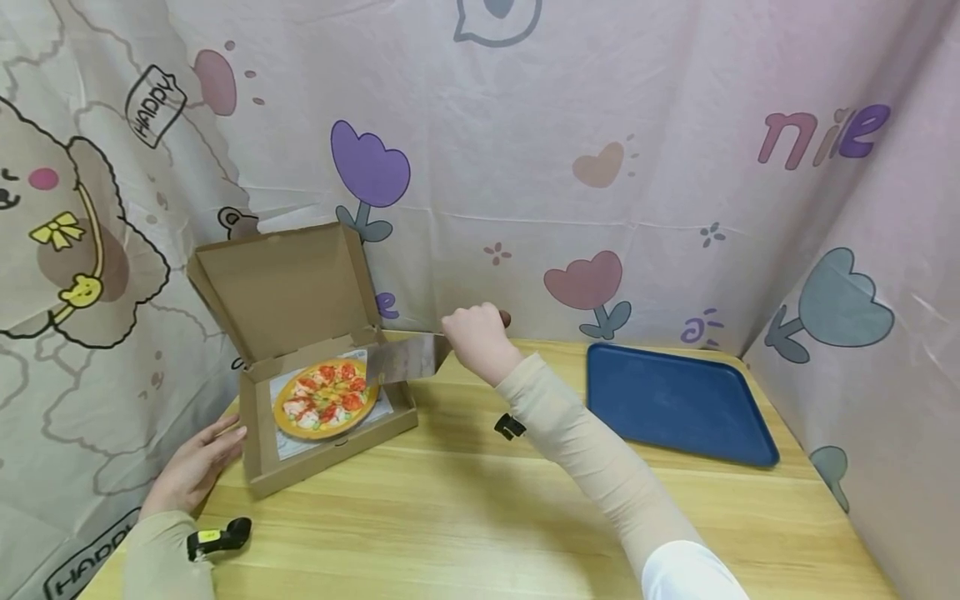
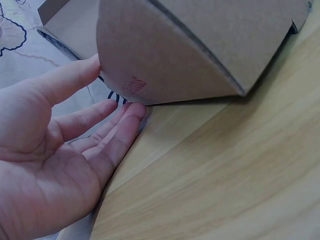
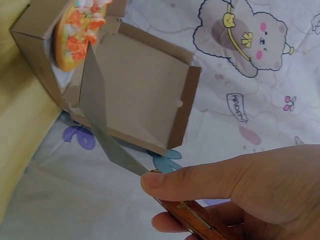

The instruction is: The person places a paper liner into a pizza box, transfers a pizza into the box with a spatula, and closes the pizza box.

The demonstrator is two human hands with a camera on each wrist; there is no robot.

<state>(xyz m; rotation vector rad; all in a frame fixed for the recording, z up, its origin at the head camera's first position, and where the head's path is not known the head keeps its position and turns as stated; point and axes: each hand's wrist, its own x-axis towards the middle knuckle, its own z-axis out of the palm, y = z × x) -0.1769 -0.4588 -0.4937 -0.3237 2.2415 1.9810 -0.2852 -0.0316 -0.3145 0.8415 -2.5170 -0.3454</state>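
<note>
In the head view a cardboard pizza box [image 1: 333, 454] stands with its lid [image 1: 288, 287] raised at the left of the table. Inside, on a printed paper sheet [image 1: 296, 446], lies a round pizza [image 1: 326, 400] topped in red, white and green. My right hand [image 1: 480, 340] grips the brown wooden handle [image 3: 192, 220] of a metal spatula [image 1: 405, 358], thumb along its top. The broad blade overlaps the pizza's right edge in the head view. My left hand [image 1: 195, 467] is at the box's left side, its fingertips [image 2: 136, 110] right at the lower edge of the cardboard wall.
A blue rectangular tray [image 1: 678, 404] lies at the right rear of the wooden table [image 1: 480, 525]. Behind and at both sides hangs a printed curtain [image 1: 480, 167], close behind the box lid.
</note>
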